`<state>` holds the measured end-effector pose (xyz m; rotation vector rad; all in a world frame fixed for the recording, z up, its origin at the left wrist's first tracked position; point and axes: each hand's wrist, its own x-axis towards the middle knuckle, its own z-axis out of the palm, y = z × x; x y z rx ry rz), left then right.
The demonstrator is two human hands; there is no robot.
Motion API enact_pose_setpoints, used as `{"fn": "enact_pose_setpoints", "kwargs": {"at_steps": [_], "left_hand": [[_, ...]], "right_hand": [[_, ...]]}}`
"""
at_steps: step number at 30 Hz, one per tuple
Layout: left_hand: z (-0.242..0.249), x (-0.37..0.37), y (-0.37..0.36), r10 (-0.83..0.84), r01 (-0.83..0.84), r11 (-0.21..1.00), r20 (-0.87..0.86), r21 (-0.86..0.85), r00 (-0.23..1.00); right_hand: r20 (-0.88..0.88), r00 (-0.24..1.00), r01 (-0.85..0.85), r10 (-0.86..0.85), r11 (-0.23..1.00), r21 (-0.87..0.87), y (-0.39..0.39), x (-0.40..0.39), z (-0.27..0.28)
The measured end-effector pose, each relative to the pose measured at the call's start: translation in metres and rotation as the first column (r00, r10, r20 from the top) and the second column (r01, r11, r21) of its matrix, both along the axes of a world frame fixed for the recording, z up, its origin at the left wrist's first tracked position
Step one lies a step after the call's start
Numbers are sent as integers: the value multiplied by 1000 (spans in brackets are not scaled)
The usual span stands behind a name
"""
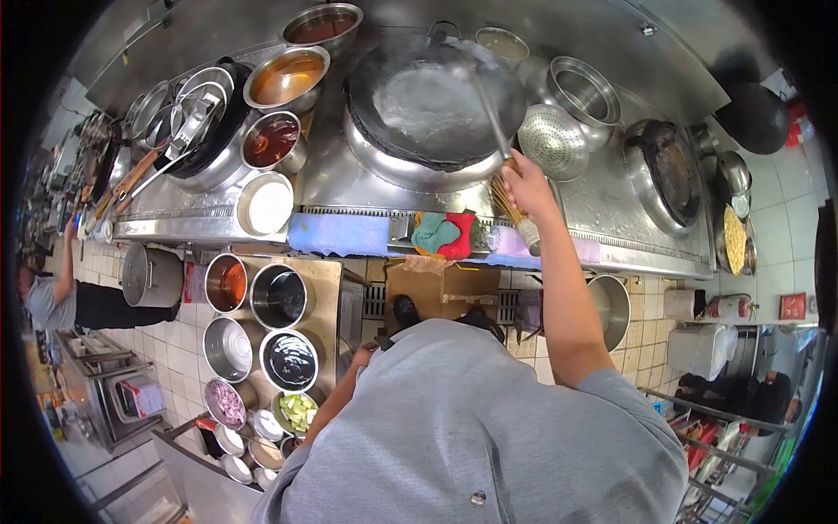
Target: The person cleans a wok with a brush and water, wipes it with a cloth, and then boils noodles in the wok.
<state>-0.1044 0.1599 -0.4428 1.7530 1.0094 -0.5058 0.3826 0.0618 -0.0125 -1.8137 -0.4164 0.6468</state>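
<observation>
My right hand (527,182) is closed around the handle of a long metal ladle (491,113), which reaches up to the right part of a large dark wok (423,105). Whitish liquid or steam shows in the wok. Just below this hand, a bamboo brush (515,214) leans near the stove's front edge. My left hand (363,355) hangs low beside my body, at the edge of the side table with pots; its fingers are partly hidden. Green and red cloths (443,234) lie on the stove's front edge between the hands.
Bowls of sauce (286,79) stand left of the wok. A perforated strainer (553,141) and another burner (668,175) are to the right. Pots (290,360) cover the left side table (328,301). Another person (54,301) stands at far left.
</observation>
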Motion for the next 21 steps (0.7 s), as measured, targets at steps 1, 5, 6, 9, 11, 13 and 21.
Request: {"fn": "enact_pose_setpoints", "kwargs": {"at_steps": [1,5,6,9,11,13,21], "left_hand": [[-3,-2,-2,8,-8,1000,0,-1,1000],[26,4,-3,70,-70,997,5,-44,998],[50,6,-5,103,-105,993,-25,-55,994],[131,26,-4,198,-207,975,-114,-80,974],[117,25,0,180,-191,976,-101,-107,978],[126,27,2,164,-175,976,-89,-132,982],[-32,-11,3,8,9,994,152,-107,988]], "right_hand": [[0,1000,-8,8,1000,-1,0,-7,-2],[90,980,180,-177,983,-32,1,-32,-11],[-88,981,174,-171,984,31,1,-38,-11],[-444,892,201,-90,957,209,-10,-45,-8],[-762,617,324,197,818,475,-23,-43,-1],[-811,501,375,301,769,517,-36,-41,-2],[-338,934,142,-120,989,42,-54,-76,36]]}}
